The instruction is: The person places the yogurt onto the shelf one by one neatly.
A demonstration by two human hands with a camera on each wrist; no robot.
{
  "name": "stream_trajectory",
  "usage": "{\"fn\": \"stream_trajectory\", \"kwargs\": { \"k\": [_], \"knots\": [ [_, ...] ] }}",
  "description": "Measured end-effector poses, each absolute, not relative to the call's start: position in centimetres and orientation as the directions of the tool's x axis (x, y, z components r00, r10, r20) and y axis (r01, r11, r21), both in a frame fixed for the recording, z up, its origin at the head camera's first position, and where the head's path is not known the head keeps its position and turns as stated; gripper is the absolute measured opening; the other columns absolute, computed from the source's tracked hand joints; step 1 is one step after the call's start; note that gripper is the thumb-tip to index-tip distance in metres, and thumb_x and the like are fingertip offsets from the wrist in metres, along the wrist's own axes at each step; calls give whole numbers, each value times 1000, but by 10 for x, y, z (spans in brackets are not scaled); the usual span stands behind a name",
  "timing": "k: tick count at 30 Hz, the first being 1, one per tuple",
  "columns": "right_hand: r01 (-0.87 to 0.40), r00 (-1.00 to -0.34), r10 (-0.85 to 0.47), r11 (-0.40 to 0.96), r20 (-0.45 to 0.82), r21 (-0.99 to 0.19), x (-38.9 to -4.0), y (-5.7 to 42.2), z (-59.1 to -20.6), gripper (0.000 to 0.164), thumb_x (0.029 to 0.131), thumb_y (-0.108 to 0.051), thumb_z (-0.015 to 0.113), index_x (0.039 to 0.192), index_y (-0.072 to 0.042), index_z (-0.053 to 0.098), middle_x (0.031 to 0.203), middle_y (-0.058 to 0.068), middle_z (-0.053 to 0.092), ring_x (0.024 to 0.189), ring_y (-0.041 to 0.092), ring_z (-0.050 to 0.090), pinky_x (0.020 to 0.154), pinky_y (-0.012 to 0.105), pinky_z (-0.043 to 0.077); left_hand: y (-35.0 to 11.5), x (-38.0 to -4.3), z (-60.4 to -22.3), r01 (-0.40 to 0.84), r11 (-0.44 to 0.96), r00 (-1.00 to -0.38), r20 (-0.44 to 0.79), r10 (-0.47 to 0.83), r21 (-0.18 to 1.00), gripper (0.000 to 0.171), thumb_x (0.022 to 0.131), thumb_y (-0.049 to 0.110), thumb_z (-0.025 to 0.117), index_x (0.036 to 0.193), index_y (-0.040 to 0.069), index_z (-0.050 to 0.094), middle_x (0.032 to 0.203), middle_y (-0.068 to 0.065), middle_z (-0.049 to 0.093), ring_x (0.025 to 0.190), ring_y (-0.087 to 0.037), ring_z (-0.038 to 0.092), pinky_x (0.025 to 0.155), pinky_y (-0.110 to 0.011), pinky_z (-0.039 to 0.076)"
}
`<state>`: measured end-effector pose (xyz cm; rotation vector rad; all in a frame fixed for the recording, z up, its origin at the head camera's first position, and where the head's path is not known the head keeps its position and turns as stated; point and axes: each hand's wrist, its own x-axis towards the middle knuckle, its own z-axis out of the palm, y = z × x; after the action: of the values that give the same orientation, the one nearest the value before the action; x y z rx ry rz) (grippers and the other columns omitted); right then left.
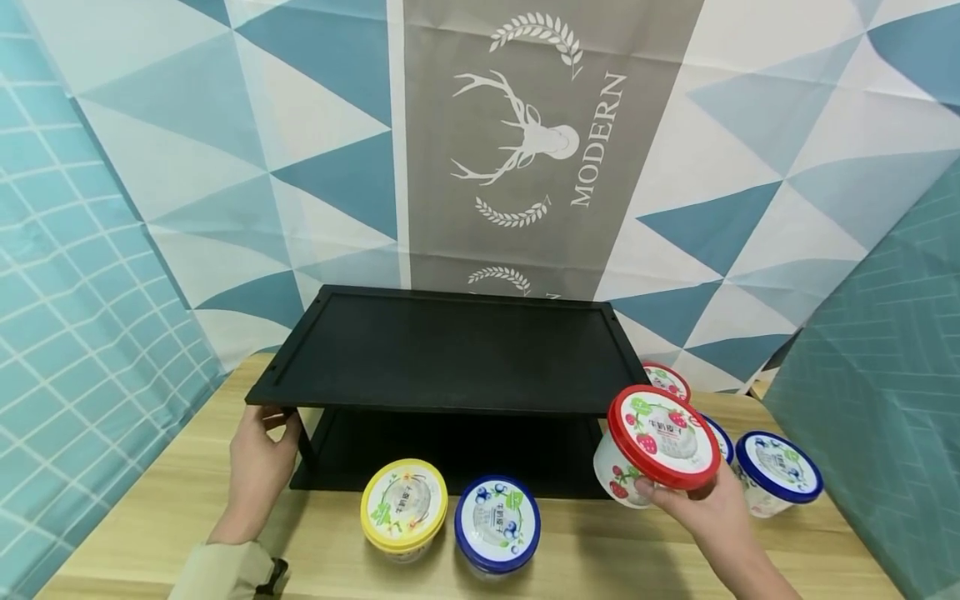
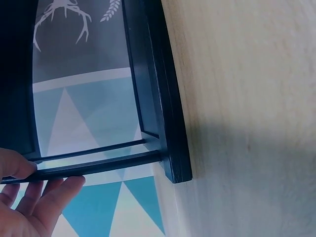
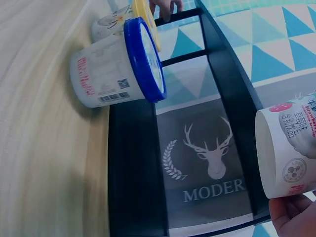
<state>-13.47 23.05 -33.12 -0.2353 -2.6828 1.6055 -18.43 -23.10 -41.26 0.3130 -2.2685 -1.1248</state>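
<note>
My right hand (image 1: 712,508) grips a red-lidded tub with strawberry pictures (image 1: 663,437), raised in front of the right end of a black two-tier shelf (image 1: 457,350). From the right wrist view, the thumb lies by the base of this tub (image 3: 286,153). My left hand (image 1: 262,458) holds the left post of the shelf just under the top board; in the left wrist view, its thumb and fingers lie on either side of the post (image 2: 113,162). A yellow-lidded tub (image 1: 405,507) and a blue-lidded tub (image 1: 497,525) stand in front of the shelf.
Another blue-lidded tub (image 1: 778,468) stands on the wooden table (image 1: 585,550) at the right. Behind the held tub are a second red-lidded tub (image 1: 666,381) and a partly hidden blue lid (image 1: 722,437). A patterned cloth (image 1: 322,167) hangs behind the shelf.
</note>
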Motion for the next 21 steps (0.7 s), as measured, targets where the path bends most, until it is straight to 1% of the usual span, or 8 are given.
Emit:
{"fn": "stream_trajectory", "kwargs": {
  "k": [3, 6, 10, 13, 18, 21],
  "knots": [
    [82, -992, 128, 476, -23, -876, -136, 230, -326, 83, 76, -31, 68, 137, -14, 15, 134, 7, 34, 114, 24, 38, 75, 23, 53, -231, -185, -412, 50, 612, -802, 398, -446, 789, 29, 88, 11, 46, 117, 10, 45, 106, -17, 53, 98, -36, 53, 81, -48, 45],
    [74, -991, 136, 490, -8, -869, -137, 231, -321, 82, 76, -30, 68, 138, -13, 16, 134, 9, 34, 114, 25, 40, 72, 21, 53, -231, -185, -412, 54, 610, -798, 401, -449, 791, 29, 87, 10, 47, 116, 10, 45, 105, -17, 53, 97, -36, 54, 81, -48, 45],
    [108, -987, 156, 508, -32, -854, -137, 231, -314, 82, 77, -34, 66, 138, -12, 16, 135, 12, 34, 116, 29, 40, 73, 27, 54, -230, -186, -412, 56, 615, -798, 406, -446, 786, 29, 87, 9, 47, 116, 10, 45, 105, -17, 53, 97, -36, 54, 81, -48, 46],
    [96, -988, 156, 506, -19, -857, -136, 230, -309, 82, 77, -37, 66, 138, -12, 17, 135, 11, 35, 116, 28, 40, 75, 28, 54, -230, -186, -412, 58, 616, -797, 409, -445, 785, 29, 87, 9, 47, 116, 9, 45, 105, -17, 53, 96, -36, 54, 80, -48, 46],
    [64, -990, 143, 492, 8, -868, -137, 227, -304, 81, 77, -38, 64, 138, -14, 16, 135, 10, 35, 116, 26, 39, 74, 27, 54, -231, -185, -411, 61, 616, -794, 413, -447, 785, 30, 86, 8, 47, 116, 9, 45, 104, -17, 53, 95, -36, 55, 80, -48, 46],
    [56, -991, 136, 478, 11, -877, -139, 226, -303, 80, 79, -36, 64, 138, -15, 15, 135, 10, 34, 117, 27, 38, 74, 27, 54, -231, -185, -412, 58, 621, -797, 411, -443, 782, 30, 87, 9, 47, 117, 9, 45, 104, -17, 53, 96, -36, 55, 80, -48, 46]
  ]
}}
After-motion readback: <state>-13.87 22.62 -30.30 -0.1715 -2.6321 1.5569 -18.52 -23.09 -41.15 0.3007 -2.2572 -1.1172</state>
